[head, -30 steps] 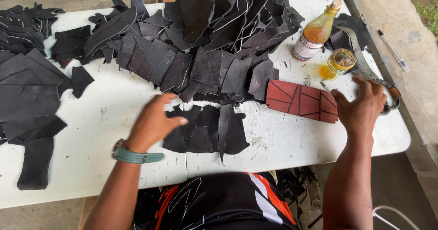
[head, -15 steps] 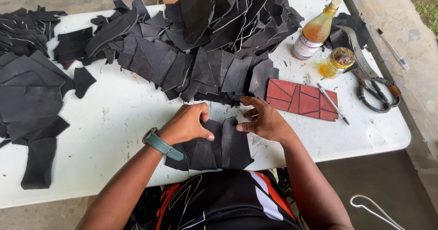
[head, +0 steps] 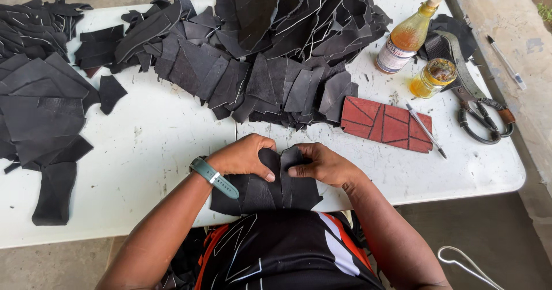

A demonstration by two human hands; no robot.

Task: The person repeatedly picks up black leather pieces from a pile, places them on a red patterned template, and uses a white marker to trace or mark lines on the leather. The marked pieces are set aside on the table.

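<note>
- My left hand and right hand press down on black leather pieces at the near edge of the white table.
- My fingers are bent, pinching the top pieces.

Amber bottle, jar, scissors (beside red panel).

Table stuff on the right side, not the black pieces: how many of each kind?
Bottle of amber liquid: 1
Small jar: 1
Red cutting pattern: 1
Pens: 2, one by the pattern, one far right
Scissors: 1
Total: 6
</note>
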